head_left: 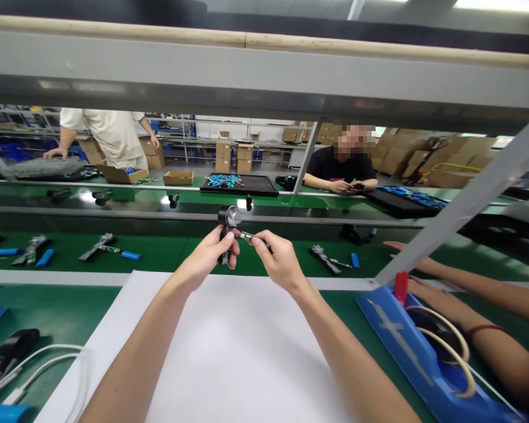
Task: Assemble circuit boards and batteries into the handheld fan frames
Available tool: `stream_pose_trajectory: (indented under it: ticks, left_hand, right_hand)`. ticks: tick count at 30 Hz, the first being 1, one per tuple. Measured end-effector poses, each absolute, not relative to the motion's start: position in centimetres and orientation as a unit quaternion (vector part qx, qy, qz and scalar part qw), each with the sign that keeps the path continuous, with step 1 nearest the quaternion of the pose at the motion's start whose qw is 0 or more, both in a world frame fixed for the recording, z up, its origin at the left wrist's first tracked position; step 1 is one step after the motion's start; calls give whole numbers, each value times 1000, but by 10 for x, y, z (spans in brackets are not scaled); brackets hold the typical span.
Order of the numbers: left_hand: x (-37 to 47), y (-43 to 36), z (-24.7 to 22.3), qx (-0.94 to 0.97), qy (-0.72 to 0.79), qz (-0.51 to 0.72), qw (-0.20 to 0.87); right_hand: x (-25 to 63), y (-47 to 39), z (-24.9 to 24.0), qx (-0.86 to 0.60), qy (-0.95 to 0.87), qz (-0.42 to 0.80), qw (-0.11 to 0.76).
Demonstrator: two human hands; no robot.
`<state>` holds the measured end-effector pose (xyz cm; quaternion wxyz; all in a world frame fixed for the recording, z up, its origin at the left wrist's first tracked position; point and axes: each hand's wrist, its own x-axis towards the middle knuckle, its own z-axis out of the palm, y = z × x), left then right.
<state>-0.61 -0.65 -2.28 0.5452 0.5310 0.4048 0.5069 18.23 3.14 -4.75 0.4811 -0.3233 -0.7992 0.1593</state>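
Observation:
My left hand (205,252) is closed around a small black device (223,216) with a clear, round, transparent end. It holds the device upright above the far edge of a white sheet (242,341). My right hand (280,258) pinches a small metal-ended piece (247,236), like a plug or connector, between thumb and finger. This piece points at the device and lies close to my left thumb; whether the two touch, I cannot tell. Behind my hands runs a green conveyor belt (158,249).
On the belt lie grey-black parts with blue cylinders (131,255) attached. At right stand a blue holder (392,341) and a co-worker's arms (467,299). White cables (48,355) lie at left. A grey slanted post (462,200) rises at right. Two people are across the line.

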Motion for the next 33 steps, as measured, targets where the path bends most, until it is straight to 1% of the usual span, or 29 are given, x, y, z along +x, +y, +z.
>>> stream_pose_trajectory:
  ticks: [4,8,12,16,20,25,33]
  left_hand:
    - [-5,-15,-14,530,361,506,577]
    - [-2,-8,-21,501,345,518,602]
    - [9,15,-54,433,344,564,614]
    - [19,36,-96,386,374,589,603]
    - [20,43,-115,366,384,594,605]
    - [13,42,-108,362,377,592,614]
    - [14,31,-86,360,369,587,624]
  right_hand:
    - [180,26,-45,-323,-782,184,501]
    - [178,32,-54,-314,-767,251,500]
    - [176,49,-86,-336,-740,312,492]
    - [174,63,-124,-360,-729,320,487]
    - [170,66,-144,-374,-708,341,492]
    - [162,64,-150,-371,-682,387,498]
    - [166,59,-139,-371,-660,393,523]
